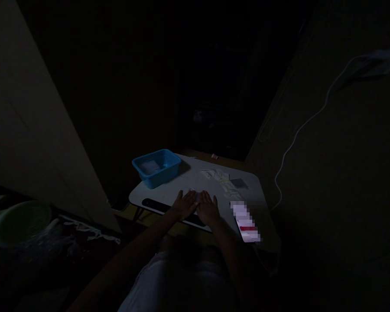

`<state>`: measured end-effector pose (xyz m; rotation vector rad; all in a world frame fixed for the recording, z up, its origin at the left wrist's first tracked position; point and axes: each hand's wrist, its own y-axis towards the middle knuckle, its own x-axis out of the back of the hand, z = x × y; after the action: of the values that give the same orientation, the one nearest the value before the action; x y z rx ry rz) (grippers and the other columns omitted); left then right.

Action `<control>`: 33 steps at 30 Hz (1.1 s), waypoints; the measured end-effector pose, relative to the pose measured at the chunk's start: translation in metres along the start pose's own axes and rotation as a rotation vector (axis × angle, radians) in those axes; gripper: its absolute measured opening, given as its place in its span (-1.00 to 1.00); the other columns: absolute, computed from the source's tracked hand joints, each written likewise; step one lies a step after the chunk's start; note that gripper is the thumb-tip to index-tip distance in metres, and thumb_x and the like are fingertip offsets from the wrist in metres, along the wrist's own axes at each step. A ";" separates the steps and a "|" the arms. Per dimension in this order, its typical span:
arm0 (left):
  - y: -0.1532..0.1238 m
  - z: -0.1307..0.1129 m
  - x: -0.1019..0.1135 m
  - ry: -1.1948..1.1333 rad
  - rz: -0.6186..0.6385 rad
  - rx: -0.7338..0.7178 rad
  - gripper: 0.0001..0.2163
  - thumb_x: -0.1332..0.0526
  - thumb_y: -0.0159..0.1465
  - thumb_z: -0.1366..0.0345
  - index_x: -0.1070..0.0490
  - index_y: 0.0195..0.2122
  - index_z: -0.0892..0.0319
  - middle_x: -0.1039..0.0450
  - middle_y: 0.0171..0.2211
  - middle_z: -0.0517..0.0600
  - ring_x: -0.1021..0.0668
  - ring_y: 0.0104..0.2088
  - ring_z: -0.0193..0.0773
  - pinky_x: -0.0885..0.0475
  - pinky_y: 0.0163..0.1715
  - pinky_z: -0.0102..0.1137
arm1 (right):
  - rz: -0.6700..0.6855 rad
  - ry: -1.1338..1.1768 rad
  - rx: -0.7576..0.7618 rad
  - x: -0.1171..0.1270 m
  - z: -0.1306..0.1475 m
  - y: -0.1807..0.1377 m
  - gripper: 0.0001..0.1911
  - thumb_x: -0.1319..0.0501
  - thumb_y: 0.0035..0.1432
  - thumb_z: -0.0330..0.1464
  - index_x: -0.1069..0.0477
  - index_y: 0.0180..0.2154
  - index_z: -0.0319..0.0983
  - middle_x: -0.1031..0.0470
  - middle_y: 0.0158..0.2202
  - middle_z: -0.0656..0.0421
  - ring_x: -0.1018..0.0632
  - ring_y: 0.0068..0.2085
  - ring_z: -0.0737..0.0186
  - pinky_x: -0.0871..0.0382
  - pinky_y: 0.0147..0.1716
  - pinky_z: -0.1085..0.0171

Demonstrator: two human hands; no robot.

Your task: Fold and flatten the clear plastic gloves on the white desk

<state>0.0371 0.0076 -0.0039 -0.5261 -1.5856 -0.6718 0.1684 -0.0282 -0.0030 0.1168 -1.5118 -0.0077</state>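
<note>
Both palms face down near the front edge of a low white table. My left hand lies flat with its thumb spread. Close beside it, my right hand is also flat, its thumb apart. Under and between the fingertips shows a small pale, shiny piece like a clear plastic packet; the fingers cover most of it, and the dim light hides its detail. Several crumpled whitish packets lie beyond my right hand, beside a grey flat square.
A blue plastic basin holding a pale packet stands at the table's left. A lit phone lies at the right edge. The table has a dark slot along its front. A white cable hangs at right; a green tub is at left.
</note>
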 end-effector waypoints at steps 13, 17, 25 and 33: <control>0.010 -0.004 0.013 -0.106 0.014 -0.091 -0.53 0.35 0.28 0.14 0.10 0.17 0.18 0.08 0.18 0.03 0.00 0.17 -0.26 0.23 0.11 -0.12 | 0.014 0.028 0.001 0.000 0.000 -0.001 -0.44 0.24 0.15 -0.22 0.18 0.17 -0.25 0.18 0.22 0.11 0.18 0.20 0.24 0.34 0.08 0.01; 0.016 -0.007 0.009 -0.173 0.116 -0.013 -0.51 0.39 0.28 0.15 0.15 0.18 0.24 0.11 0.19 0.06 0.03 0.18 -0.28 0.20 0.10 -0.12 | 0.011 0.014 -0.006 0.001 0.000 -0.001 -0.43 0.21 0.14 -0.24 0.16 0.17 -0.28 0.17 0.22 0.09 0.17 0.20 0.23 0.35 0.09 0.02; 0.017 0.004 0.000 -0.078 0.038 0.086 -0.56 0.33 0.28 0.22 0.05 0.15 0.17 0.09 0.18 0.01 0.01 0.17 -0.26 0.14 0.08 -0.07 | 0.000 0.033 -0.012 -0.001 0.000 -0.001 -0.41 0.27 0.15 -0.19 0.13 0.16 -0.35 0.16 0.21 0.04 0.16 0.20 0.21 0.36 0.09 0.02; 0.019 0.006 -0.010 0.017 -0.082 0.187 -0.56 0.21 0.24 0.27 0.01 0.15 0.24 0.05 0.17 0.09 -0.06 0.15 -0.18 0.03 0.05 -0.08 | -0.048 0.026 -0.009 -0.003 0.000 -0.002 -0.40 0.24 0.15 -0.17 0.09 0.15 -0.35 0.12 0.20 0.04 0.12 0.20 0.21 0.32 0.09 0.03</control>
<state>0.0466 0.0264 -0.0123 -0.3183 -1.6414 -0.5803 0.1681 -0.0304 -0.0061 0.1453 -1.4822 -0.0507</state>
